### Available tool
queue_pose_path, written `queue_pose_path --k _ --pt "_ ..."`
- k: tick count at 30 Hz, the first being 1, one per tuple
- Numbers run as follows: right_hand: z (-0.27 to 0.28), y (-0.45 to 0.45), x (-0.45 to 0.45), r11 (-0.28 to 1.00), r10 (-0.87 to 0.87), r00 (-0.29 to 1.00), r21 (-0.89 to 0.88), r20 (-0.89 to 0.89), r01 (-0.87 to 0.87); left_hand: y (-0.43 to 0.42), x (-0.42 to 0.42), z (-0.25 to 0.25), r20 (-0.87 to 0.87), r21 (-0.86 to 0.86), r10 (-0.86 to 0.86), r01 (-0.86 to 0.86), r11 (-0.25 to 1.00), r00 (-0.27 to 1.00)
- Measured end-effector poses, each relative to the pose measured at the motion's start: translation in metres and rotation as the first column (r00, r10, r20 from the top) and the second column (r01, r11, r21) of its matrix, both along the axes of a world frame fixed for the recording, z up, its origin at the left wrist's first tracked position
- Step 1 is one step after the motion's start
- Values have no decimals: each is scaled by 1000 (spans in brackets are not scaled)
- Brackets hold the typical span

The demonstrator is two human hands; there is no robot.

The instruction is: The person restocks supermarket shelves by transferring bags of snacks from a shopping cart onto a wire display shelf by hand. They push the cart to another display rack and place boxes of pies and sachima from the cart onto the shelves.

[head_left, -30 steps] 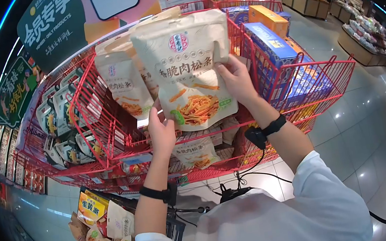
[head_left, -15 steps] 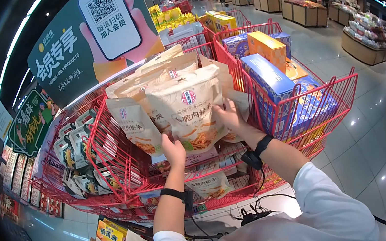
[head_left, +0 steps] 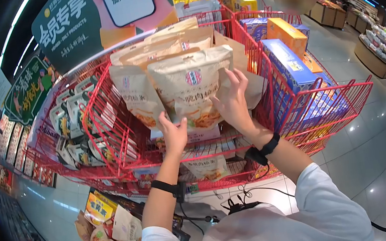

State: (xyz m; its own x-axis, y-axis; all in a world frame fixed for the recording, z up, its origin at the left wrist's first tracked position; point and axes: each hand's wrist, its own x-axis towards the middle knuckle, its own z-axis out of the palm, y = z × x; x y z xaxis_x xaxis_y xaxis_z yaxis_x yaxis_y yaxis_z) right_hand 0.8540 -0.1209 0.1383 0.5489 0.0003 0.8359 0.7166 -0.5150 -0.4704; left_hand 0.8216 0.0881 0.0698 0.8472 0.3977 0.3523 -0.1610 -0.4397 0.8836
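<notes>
Shining around wire rack (head_left: 121, 171): tiled floor (head_left: 372, 130). Blue box (head_left: 288, 64) sitting right. Left hand (head_left: 174, 136), right hand (head_left: 235, 106) flanking front pouch (head_left: 180, 85), fingers standing apart.

1. The head camera is looking forward and down from above the white shirt (head_left: 263, 231) at six o'clock.
2. It is facing the red rack (head_left: 231, 180), viewing the left hand (head_left: 174, 135) and right hand (head_left: 236, 107) closely.

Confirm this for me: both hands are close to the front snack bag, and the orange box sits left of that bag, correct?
The side is wrong: the head view shows the orange box to the right of the front snack bag. The left hand and right hand are close to that bag.
</notes>
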Motion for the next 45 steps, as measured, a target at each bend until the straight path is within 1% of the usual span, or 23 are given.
queue_pose_path --k 2,4,6,7,8,9,10,11,12,13,17,19,23,25,28,30,33,36,38,39,41,42,45 --pt "-2 6 0 999 -34 999 -23 8 34 5 -14 8 78 116 -28 19 993 997" --pt "-4 9 3 998 -58 998 -33 9 58 2 -42 35 77 117 -49 40 992 996" --pt "10 12 -10 976 -198 978 -75 68 203 7 -66 53 101 160 -84 67 985 991" --pt "21 13 -18 977 -197 974 -56 114 204 9 -79 59 105 108 -119 107 988 987" --pt "36 11 -24 980 -183 977 -60 107 190 12 -93 67 113 59 -150 144 988 982" --pt "53 5 -32 997 73 971 -10 227 -73 15 -107 74 102 57 -134 129 990 986" --pt "73 5 -44 942 312 884 11 347 -337 18 -123 79 113 15 -152 151 988 982" --pt "100 11 -73 702 593 710 188 379 -687 20 -139 84 121 -29 -166 170 985 979" --pt "126 17 -100 316 764 449 338 463 -886 23 -156 88 88 62 -146 141 988 985" --pt "140 3 -110 301 775 449 366 444 -881 28 -170 87 90 -1 -156 156 988 984" --pt "161 -6 -154 57 896 168 270 411 -961 41 -227 81 16 -205 -109 110 972 994" --pt "162 -1 -165 -7 926 93 263 367 -965 55 -248 67 30 -99 -36 39 994 999" --pt "156 22 -181 -121 952 -32 280 303 -953 82 -295 55 -50 -156 41 -48 987 998" --pt "153 44 -192 -191 959 -113 298 259 -935 99 -324 42 -20 -172 74 -77 982 997" --pt "144 70 -210 -240 963 -179 336 202 -911 118 -347 29 15 -174 108 -103 979 994" --pt "140 86 -223 -248 966 -202 356 161 -901 132 -366 24 -110 -276 124 -150 950 986" --pt "132 105 -244 -254 967 -232 400 103 -881 161 -392 5 -146 -238 221 -251 938 964" --pt "128 123 -264 -265 963 -259 429 74 -863 197 -434 -11 -268 -186 301 -356 916 915" --pt "125 136 -273 -265 962 -269 435 54 -861 230 -462 -33 -419 -108 413 -496 862 809" --pt "124 142 -277 -262 961 -272 439 41 -859 251 -481 -50 -415 -106 406 -487 867 814" --pt "121 159 -287 -235 964 -265 445 -5 -864 289 -513 -83 -507 -80 506 -623 778 698" --pt "117 171 -294 -214 966 -258 458 -34 -863 298 -517 -85 -497 -90 507 -623 777 704" --pt "91 212 -308 -75 943 -238 550 -231 -832 303 -556 -108 -542 -244 554 -749 616 632"
